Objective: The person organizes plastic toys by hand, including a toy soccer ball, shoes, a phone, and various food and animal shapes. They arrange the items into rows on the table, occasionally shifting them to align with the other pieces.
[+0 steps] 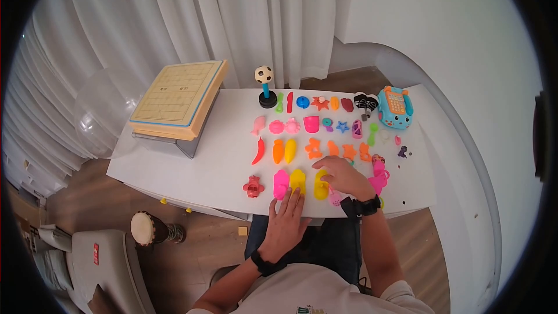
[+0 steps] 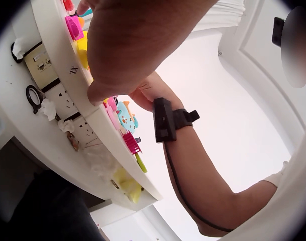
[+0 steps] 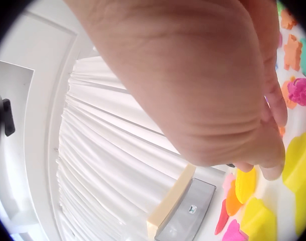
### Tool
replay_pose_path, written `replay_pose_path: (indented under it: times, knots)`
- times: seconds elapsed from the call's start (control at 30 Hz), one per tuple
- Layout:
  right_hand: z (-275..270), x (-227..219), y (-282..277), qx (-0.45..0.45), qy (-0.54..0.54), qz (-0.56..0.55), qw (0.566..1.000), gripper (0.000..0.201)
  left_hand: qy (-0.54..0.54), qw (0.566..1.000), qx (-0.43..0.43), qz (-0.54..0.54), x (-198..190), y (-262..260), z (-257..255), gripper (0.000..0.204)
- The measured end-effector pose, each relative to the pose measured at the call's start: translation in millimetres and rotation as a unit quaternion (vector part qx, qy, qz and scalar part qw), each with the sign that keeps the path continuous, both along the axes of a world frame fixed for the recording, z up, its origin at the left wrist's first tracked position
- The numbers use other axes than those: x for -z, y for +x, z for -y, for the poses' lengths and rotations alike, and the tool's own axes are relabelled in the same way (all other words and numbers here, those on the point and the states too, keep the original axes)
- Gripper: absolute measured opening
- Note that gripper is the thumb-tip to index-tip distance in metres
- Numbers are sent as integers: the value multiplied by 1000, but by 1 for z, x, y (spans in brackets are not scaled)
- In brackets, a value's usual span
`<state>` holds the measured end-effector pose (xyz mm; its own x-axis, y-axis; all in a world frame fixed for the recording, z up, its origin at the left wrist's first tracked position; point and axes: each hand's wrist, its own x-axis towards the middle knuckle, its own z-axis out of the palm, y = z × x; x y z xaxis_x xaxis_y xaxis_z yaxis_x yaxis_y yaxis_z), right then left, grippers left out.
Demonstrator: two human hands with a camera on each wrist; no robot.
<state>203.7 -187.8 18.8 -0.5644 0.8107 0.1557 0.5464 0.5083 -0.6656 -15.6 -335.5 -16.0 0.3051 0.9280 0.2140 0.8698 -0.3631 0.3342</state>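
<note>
In the head view my left hand [image 1: 285, 224] reaches in from the table's front edge with straight fingers. Its fingertips rest at the lower ends of a flat pink toy piece [image 1: 281, 180] and a yellow scalloped one [image 1: 297, 178], which lie side by side. My right hand [image 1: 347, 179] hovers above a second yellow piece [image 1: 320, 189], fingers loosely bent and overlapping its upper part. From the right wrist view, that hand's fingertips [image 3: 271, 172] stand beside the yellow piece [image 3: 298, 160] with nothing seen between them. A pale pink toy [image 1: 335, 198] lies partly under the right hand.
Rows of colourful toys cover the white table [image 1: 226, 168], among them a red chilli [image 1: 258, 151] and a red figure [image 1: 253, 187]. A toy phone [image 1: 396, 108] stands back right, a football on a stand [image 1: 264, 75] at the back. A board box [image 1: 180, 96] sits left; a drum [image 1: 143, 228] stands below.
</note>
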Motion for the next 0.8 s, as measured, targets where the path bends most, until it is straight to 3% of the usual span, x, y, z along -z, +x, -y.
replay_pose_path:
  times: [0.13, 0.27, 0.47, 0.8]
  knots:
    - [19, -29, 6, 62, 60, -65, 994, 31, -2, 1000, 6, 0, 0, -3, -1, 66]
    - [55, -29, 6, 70, 123, -60, 988, 28, -2, 1000, 21, 10, 1, -7, -2, 67]
    - [110, 11, -14, 103, 229, 66, 966, 31, -5, 1000, 10, 21, -8, -9, 1, 68]
    - [124, 19, -23, 123, 193, 71, 971, 37, 0, 999, -29, 31, 8, -23, -1, 71]
